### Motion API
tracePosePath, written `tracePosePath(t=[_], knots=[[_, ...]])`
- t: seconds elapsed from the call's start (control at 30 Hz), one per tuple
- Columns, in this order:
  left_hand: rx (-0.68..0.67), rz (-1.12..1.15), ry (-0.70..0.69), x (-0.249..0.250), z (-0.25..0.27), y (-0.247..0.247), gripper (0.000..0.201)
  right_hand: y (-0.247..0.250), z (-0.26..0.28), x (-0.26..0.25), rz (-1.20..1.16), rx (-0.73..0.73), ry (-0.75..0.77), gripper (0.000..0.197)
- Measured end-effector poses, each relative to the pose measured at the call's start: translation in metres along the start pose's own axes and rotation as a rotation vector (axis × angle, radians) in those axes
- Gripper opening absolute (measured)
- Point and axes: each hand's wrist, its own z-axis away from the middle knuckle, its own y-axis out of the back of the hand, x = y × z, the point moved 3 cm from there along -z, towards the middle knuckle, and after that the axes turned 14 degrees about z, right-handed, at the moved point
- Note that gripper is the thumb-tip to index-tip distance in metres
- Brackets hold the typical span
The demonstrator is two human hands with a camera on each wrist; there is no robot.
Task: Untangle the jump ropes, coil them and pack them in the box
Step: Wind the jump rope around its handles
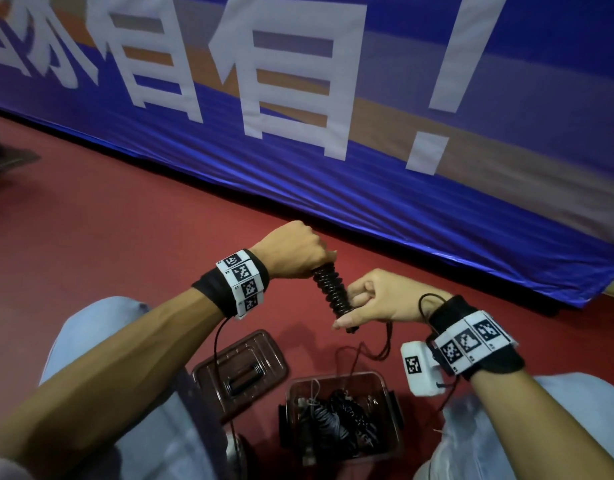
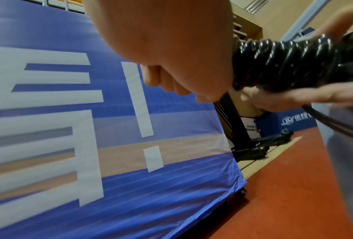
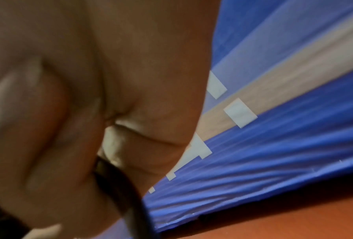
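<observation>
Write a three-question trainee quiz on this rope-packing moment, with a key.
1. True or false: both hands hold the coiled rope.
2. The box on the floor is: A) shut and sealed, B) open with ropes inside, C) open and holding only the lid.
3. Fill in: the lid lies to the ___ of the box in the head view.

Key:
1. True: the left hand grips its upper end, the right hand its lower end.
2. B.
3. Left.
</observation>
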Motion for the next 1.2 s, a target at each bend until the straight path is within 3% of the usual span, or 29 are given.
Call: tracePosePath(t=[0.1,0.17,0.27,0.43,0.53,0.6,0.67,0.8,0.9,0.97,1.07,1.2], knots=[[0.229,0.111,0.019,-0.003,0.006,0.003,0.009,0.003,0.007,-0.006,-0.242,-0.075,0.131,0.056],[0.402,0.262,0.161,-0.005,0.007,0.007,0.010,0.009,0.008,-0.006,-0.502,-0.051,0.228,0.069],[0.571,0.485,0.454,0.000,0.004,0.011,0.013,0.019,0.008,-0.007,-0.847,0.096,0.224,0.066],[0.383,0.622,0.889,0.009,-0.005,-0.001,0.021,0.021,-0.009,-0.005,-1.094,0.332,0.070,0.053],[0.211,0.498,1.016,0.008,-0.006,-0.016,0.018,0.000,-0.031,0.009,-1.195,0.488,-0.165,0.050],[0.096,0.366,1.018,0.008,-0.007,-0.031,0.024,-0.017,-0.040,0.017,-1.156,0.546,-0.383,0.037],[-0.006,0.263,0.993,0.009,-0.008,-0.047,0.031,-0.029,-0.042,0.020,-1.000,0.504,-0.519,0.026],[-0.185,0.210,0.895,0.015,-0.013,-0.064,0.026,-0.025,-0.036,0.035,-0.285,0.435,-0.648,0.021],[-0.298,0.161,0.796,0.018,-0.012,-0.064,0.023,-0.012,-0.023,0.039,0.299,0.377,-0.599,0.015],[-0.377,0.092,0.677,0.020,-0.010,-0.062,0.022,-0.007,-0.017,0.035,0.495,0.312,-0.447,0.022],[-0.453,-0.001,0.444,0.023,-0.009,-0.060,0.017,-0.005,-0.009,0.024,0.605,0.184,-0.244,0.031],[-0.444,-0.063,0.201,0.031,-0.012,-0.056,0.014,-0.001,-0.005,0.017,0.566,0.207,-0.194,0.051]])
